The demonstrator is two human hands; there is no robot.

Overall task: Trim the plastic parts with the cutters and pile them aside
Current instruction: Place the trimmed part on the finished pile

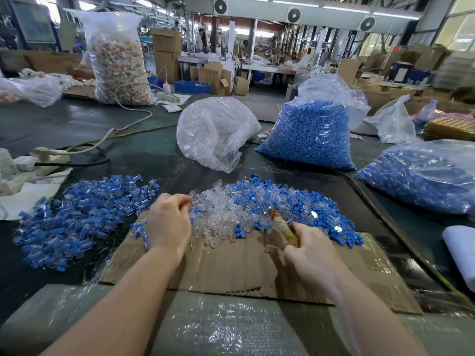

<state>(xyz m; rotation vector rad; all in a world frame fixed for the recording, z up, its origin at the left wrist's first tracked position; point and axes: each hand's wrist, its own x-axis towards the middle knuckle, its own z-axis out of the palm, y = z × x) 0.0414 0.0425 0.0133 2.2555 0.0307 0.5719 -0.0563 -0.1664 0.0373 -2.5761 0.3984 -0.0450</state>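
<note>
The right hand (312,249) has its grip curled around the yellowish handles of the cutters (284,227), whose tip points away into a heap of clear and blue plastic parts (259,201). The left hand (168,220) rests at the near left edge of that heap, fingers bent with their tips together among the clear parts; whether this grip pinches a part cannot be told.

The heap lies on a flattened sheet of brown cardboard (244,268), which sits on a dark green bench (144,147). To the left, off the cardboard, a second pile of blue parts with clear sleeves (82,217) spreads across the bench. Crinkled clear film (226,327) covers the near edge.

Beyond the heap stands a crumpled clear bag (213,129), and right of it a full bag of blue parts (308,134). Another bag of blue parts (421,176) lies at the right edge. At far left a white power strip (38,160) and its cables trail across the bench. A tall bag of white and orange pieces (115,57) stands farther back.

The room is a large factory hall with cardboard boxes, blue bins, work tables and ceiling fans.
</note>
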